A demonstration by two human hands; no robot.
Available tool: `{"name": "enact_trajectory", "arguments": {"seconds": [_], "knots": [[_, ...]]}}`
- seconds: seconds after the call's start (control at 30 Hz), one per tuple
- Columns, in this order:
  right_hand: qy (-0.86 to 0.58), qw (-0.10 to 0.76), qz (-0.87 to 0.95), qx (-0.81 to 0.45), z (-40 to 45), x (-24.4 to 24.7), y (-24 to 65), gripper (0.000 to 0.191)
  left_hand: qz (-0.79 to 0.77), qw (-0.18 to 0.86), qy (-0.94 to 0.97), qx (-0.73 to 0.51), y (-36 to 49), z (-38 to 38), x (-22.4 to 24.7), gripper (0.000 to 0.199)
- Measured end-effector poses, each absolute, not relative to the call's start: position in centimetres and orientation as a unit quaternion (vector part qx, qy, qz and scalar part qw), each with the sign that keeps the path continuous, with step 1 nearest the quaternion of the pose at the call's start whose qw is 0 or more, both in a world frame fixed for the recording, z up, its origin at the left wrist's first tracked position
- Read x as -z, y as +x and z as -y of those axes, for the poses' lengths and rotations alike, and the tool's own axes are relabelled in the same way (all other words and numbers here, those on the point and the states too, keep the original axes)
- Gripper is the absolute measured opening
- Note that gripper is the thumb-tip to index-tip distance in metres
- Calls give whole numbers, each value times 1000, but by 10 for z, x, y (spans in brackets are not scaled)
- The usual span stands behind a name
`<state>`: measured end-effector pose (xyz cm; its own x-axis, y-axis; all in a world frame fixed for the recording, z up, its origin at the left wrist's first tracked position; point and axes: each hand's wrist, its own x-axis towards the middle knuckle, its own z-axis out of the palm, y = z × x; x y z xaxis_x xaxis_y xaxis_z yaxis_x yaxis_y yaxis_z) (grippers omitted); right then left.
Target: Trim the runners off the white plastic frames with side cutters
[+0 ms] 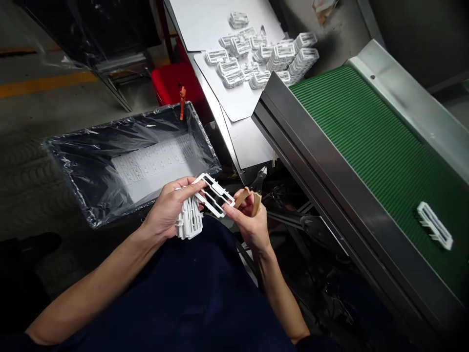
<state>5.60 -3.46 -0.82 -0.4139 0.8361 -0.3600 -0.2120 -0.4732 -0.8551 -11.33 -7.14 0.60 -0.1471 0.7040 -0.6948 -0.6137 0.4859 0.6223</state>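
My left hand (168, 205) is closed around a stack of white plastic frames (190, 220). Its thumb also pins a single white plastic frame (216, 195), which sticks out to the right above the stack. At that frame's right end, the thumb of my right hand (252, 220) touches its edge. Tan-handled cutting pliers (258, 195) sit in my right hand, with handles apart and metal jaws pointing up and away from me. Fingers hide part of the handles and of the stack.
A crate (88, 146) lined with dark plastic holds flat white parts; an orange clip (182, 102) is on its rim. Piles of white frames (256, 54) lie on the white-topped table (220, 19). A green conveyor belt (366, 132) at right carries one white frame (435, 226).
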Motion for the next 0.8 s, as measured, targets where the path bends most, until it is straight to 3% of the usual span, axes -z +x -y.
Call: {"name": "enact_trajectory", "arguments": {"seconds": [0.8], "knots": [[-403, 381, 304, -775, 39, 1, 57, 31, -589, 631, 47, -502, -108, 75, -31, 16]]}}
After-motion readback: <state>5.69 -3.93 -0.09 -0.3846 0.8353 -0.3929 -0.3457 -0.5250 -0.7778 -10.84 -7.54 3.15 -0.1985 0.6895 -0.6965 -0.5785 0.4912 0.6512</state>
